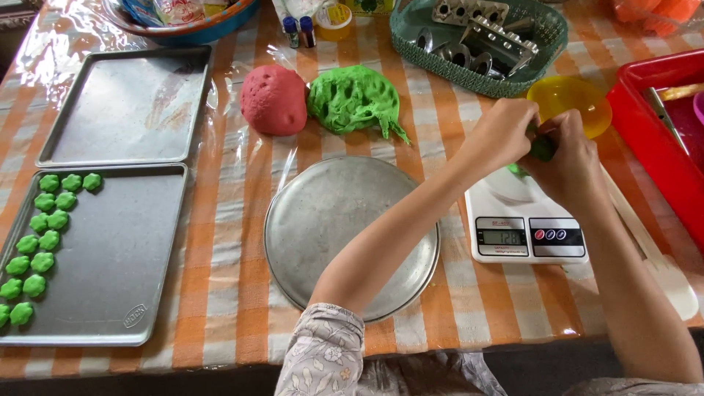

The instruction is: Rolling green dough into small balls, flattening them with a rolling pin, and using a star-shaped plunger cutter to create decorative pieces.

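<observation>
While both hands meet above the scale, the layout reads left to right as follows.

Lower tray (110, 271): rectangular metal, at the left table edge; small green dough pieces (40, 242) lie in two columns along its left side, the rest of its surface bare.
Upper tray (132, 106): same kind, just behind the lower tray, nothing on it.
Red dough ball (273, 99): on the plastic sheet, just beside the green dough mass (354, 99).
Round metal pan (330, 213): centre of the table (220, 293), bare; the left forearm crosses over its right half.
Left hand (502, 136): grip closed, fingertips pinching the green dough lump (543, 149) from the left.
Green dough lump: held between both hands, above the back of the scale, clear of its platform.
Right hand (568, 165): grip closed around the same lump from the right; most of the lump is hidden by the fingers.
Kitchen scale (524, 220): white, directly under the hands, display facing the person.
Yellow bowl (572, 103): just behind the hands.
Green basket (477, 77): behind the bowl, holding metal parts.
Red bin (645, 139): at the right edge, near the right wrist.
Open room: pan surface and table strip in front of the scale.
</observation>
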